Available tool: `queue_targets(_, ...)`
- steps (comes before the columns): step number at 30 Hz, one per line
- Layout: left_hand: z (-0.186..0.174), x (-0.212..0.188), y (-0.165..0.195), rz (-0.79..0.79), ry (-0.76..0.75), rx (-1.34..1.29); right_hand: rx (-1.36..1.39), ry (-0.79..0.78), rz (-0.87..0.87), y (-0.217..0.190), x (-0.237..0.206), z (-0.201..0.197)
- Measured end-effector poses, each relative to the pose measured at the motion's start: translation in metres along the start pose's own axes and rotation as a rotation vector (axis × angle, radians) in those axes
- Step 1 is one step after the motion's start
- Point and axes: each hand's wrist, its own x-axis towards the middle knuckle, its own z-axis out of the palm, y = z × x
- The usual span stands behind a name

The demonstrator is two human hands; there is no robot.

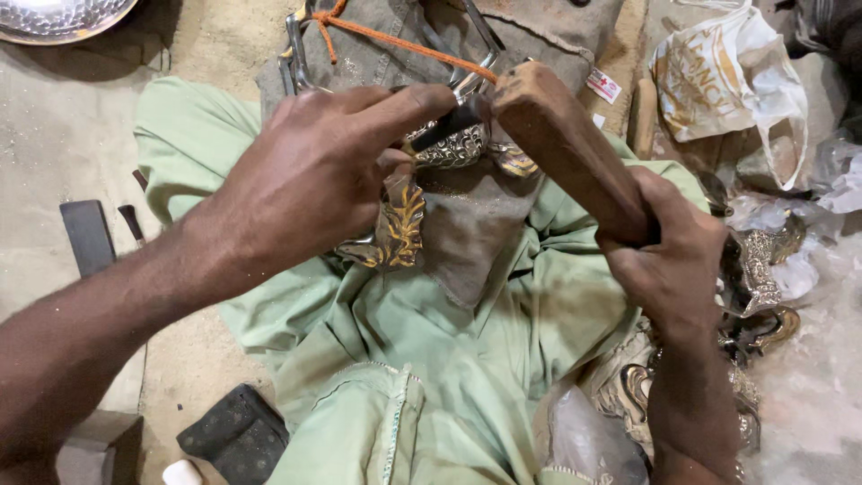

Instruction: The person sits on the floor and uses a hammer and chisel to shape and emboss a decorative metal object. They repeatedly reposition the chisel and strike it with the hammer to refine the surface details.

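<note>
**Punch and wooden block meet over an embossed metal piece**

The left hand [310, 175] was closed around a short dark punch [449, 126], thumb and forefinger pinching its shaft and the other fingers curled behind. The tip of the punch rested on an embossed metal ornament [444, 153], silver with gilt leaf work showing just below the hand. The ornament lay on a worn grey cloth pad [476, 224] spread over the lap, which was covered by pale green fabric [467, 350].

The right hand [673, 260] was wrapped fully round the lower end of a thick wooden block [561, 144], held as a mallet, its upper end touching or just beside the head of the punch.

The ornament looked thin and stiff, a relief sheet that would probably dent or crease if squeezed across its raised pattern. Its edges seemed the safer place to hold; the polished gilt face would likely be slippery and mark easily. The punch seemed hard, narrow and smooth, so a tight pinch low on the shaft suited it. The block appeared dense and fairly heavy, with a rough grain that should grip well near its end.

An orange cord [395, 40] ran across a metal frame [296, 54] above the work. More embossed pieces [763, 269] lay to the right beside a crumpled plastic bag [727, 72], and a dark flat bar [87, 235] lay on the sandy floor [54, 153] to the left.
</note>
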Motion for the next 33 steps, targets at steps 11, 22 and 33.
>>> queue_targets(11, 0.014, -0.009, 0.003, -0.087, 0.038, 0.016, -0.028, -0.155, -0.179, -0.023, 0.057, -0.027)
queue_targets(22, 0.026, -0.016, -0.002, -0.062, 0.066, -0.015, 0.131, -0.066, -0.140, -0.014, 0.042, -0.010)
queue_targets(33, 0.025, -0.017, -0.009, -0.023, 0.071, -0.024, 0.264, 0.008, -0.085, -0.034, 0.044, 0.000)
